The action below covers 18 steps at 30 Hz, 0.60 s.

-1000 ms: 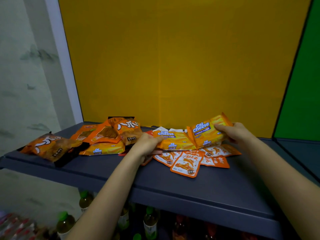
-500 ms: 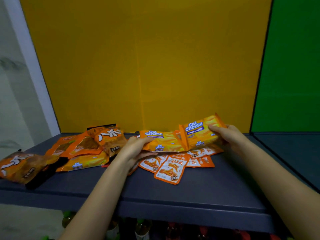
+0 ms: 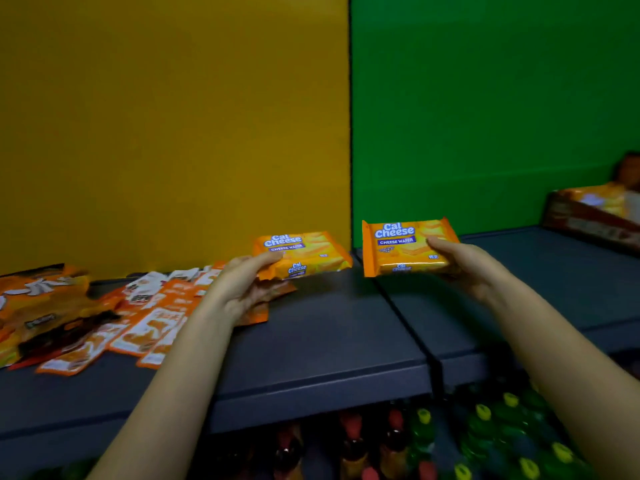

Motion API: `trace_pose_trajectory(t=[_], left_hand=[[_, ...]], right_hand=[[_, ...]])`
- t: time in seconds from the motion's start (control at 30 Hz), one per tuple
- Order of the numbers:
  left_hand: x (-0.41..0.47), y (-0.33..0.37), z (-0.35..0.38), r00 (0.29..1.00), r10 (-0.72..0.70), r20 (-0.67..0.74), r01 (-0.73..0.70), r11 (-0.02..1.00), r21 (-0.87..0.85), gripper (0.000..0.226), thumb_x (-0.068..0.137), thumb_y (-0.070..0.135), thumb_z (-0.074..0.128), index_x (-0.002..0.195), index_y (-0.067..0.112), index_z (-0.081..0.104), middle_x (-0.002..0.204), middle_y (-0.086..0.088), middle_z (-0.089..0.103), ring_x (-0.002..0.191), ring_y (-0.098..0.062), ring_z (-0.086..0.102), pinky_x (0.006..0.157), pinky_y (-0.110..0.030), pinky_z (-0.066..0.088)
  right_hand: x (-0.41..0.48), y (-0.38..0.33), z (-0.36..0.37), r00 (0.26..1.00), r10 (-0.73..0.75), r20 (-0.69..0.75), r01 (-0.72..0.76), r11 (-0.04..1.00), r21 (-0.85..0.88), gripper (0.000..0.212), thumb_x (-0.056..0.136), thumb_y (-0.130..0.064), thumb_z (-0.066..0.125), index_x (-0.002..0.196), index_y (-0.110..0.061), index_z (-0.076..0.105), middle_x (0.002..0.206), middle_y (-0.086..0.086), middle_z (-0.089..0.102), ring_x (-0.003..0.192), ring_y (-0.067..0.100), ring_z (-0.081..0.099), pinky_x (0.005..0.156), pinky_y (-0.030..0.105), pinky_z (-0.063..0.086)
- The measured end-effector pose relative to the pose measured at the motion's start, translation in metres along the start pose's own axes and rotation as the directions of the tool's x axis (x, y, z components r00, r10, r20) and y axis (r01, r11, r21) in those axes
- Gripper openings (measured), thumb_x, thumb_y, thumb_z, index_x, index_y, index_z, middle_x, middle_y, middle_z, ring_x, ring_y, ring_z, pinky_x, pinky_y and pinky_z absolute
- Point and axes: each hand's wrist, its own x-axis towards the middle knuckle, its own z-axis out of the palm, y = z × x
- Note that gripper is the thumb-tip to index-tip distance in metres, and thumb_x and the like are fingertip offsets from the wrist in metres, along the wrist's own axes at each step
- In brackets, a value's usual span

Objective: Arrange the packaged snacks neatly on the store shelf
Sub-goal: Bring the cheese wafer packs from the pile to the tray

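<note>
My left hand [image 3: 242,285] grips one yellow Cal Cheese wafer pack [image 3: 304,252] by its left end, just above the dark shelf [image 3: 311,341] in front of the yellow back panel. My right hand [image 3: 460,261] holds a second Cal Cheese pack [image 3: 398,245] by its right end, lifted over the shelf section in front of the green panel. Several small orange-and-white sachets [image 3: 152,323] lie scattered on the shelf left of my left arm. Orange-and-brown snack bags [image 3: 38,299] are heaped at the far left.
A seam [image 3: 405,317] divides the two shelf sections. At the far right an open cardboard display box [image 3: 595,216] with yellow packs stands on the shelf. Bottles with red, yellow and green caps [image 3: 450,441] fill the level below the shelf edge.
Both hands have lifted their Cal Cheese packs off the pile and carried them right. The right pack now hangs before the green panel. The view has swung right.
</note>
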Motion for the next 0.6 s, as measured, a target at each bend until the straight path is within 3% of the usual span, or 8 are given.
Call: trace_pose_trajectory(t=[0.1,0.23,0.3,0.43,0.6], left_hand=[[-0.005,-0.021,0.062,0.996,-0.006,0.09,0.005,1.0,0.015,0.004,0.086,0.004,0.06,0.087,0.001,0.057,0.062,-0.007,0.071,0.051,-0.01,0.068,0.044,-0.024,0.055],[-0.019,-0.048,0.145,0.985,-0.018,0.173,0.016,1.0,0.012,0.007,0.086,0.005,0.06,0.091,0.0,0.057,0.08,-0.011,0.068,0.054,-0.009,0.069,0.047,-0.023,0.056],[-0.026,-0.063,0.183,0.979,-0.023,0.203,0.024,1.0,0.0,0.007,0.086,0.004,0.06,0.091,0.0,0.057,0.074,-0.01,0.07,0.054,-0.01,0.069,0.047,-0.022,0.056],[-0.035,-0.096,0.249,0.965,-0.043,0.258,0.052,0.998,-0.029,0.008,0.087,0.002,0.058,0.093,-0.001,0.057,0.061,-0.005,0.072,0.054,-0.011,0.069,0.047,-0.023,0.056],[-0.036,-0.119,0.324,0.945,-0.047,0.323,0.057,0.998,-0.02,0.006,0.087,0.001,0.057,0.093,-0.001,0.058,0.062,-0.005,0.073,0.054,-0.011,0.069,0.047,-0.023,0.056]], right_hand=[[-0.008,-0.008,-0.071,0.997,-0.022,-0.079,0.021,1.0,-0.015,0.011,0.087,-0.023,0.062,0.082,-0.014,0.059,0.069,0.002,0.066,0.067,0.014,0.056,0.063,0.024,0.043],[-0.02,-0.02,-0.161,0.99,-0.038,-0.134,0.033,0.999,-0.038,0.01,0.088,-0.023,0.06,0.091,-0.013,0.06,0.065,-0.001,0.068,0.06,0.012,0.061,0.053,0.021,0.046],[-0.028,-0.023,-0.203,0.988,-0.043,-0.147,0.038,0.999,-0.034,0.009,0.089,-0.022,0.059,0.085,-0.014,0.059,0.065,-0.002,0.068,0.056,0.009,0.062,0.046,0.016,0.047],[-0.037,-0.027,-0.279,0.981,-0.059,-0.185,0.052,0.998,-0.044,0.013,0.089,-0.022,0.059,0.099,-0.013,0.059,0.084,0.003,0.064,0.072,0.014,0.059,0.056,0.023,0.047],[-0.043,-0.037,-0.36,0.963,-0.089,-0.254,0.078,0.996,-0.053,0.018,0.088,-0.023,0.061,0.1,-0.01,0.061,0.087,0.005,0.065,0.074,0.016,0.06,0.064,0.025,0.048]])
